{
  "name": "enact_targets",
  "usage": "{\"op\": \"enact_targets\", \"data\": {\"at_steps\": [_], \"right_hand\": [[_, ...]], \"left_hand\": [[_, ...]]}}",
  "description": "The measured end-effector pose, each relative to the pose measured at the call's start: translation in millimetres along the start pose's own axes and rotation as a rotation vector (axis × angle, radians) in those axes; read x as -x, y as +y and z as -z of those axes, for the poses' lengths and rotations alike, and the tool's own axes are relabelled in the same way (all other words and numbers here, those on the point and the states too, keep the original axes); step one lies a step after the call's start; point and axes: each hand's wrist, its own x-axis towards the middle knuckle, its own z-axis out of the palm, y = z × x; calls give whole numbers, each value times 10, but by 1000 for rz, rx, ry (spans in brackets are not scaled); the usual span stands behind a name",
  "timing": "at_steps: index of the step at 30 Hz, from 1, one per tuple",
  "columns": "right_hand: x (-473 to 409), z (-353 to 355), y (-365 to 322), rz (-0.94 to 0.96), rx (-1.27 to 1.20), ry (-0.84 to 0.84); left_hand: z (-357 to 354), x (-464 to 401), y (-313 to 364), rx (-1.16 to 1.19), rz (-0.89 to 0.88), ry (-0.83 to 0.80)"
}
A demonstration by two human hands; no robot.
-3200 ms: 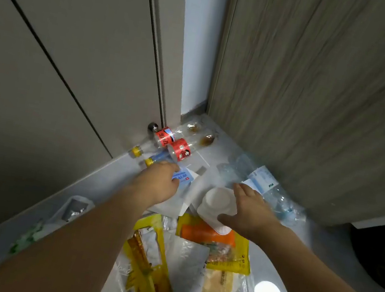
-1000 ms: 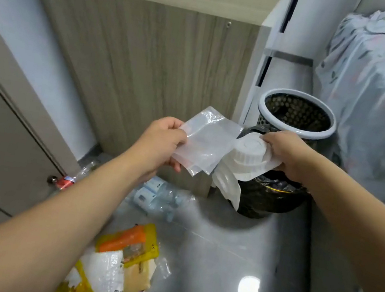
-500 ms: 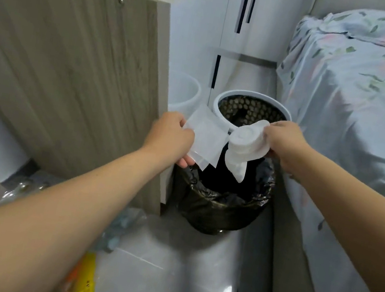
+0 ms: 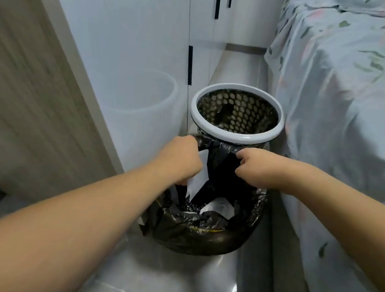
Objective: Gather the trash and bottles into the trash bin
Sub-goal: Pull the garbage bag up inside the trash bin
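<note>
L hand (image 4: 181,159) grips clear wrapper (image 4: 198,180); R hand (image 4: 256,168) pinches black bag (image 4: 210,230) rim.

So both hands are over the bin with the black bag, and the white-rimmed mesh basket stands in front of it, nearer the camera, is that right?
Not quite. The head view shows the basket behind the bin, farther from the camera. The rest holds: the left hand and the right hand are both over the bin with the black bag.
</note>
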Motion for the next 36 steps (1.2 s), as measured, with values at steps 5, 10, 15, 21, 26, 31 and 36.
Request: {"op": "enact_targets", "data": {"at_steps": [5, 10, 15, 21, 26, 31, 36], "right_hand": [[-38, -274, -68, 148, 265, -23], [-54, -380, -100, 156, 244, 32], [138, -572, -288, 216, 192, 92], [626, -846, -939, 281, 172, 202], [831, -1435, -1737, 401, 217, 106], [992, -2252, -2667, 496, 269, -21], [976, -2994, -3228, 561, 334, -122]], "left_hand": [[-293, -160, 56, -43, 51, -91], [-295, 43, -77, -48, 8, 66], [-116, 684, -476, 65, -129, 312], [106, 1562, -1286, 117, -222, 386], [219, 2029, -2172, -2, -111, 329], [265, 2631, -3339, -56, 37, 275], [33, 3221, -4322, 42, 267, 208]]}}
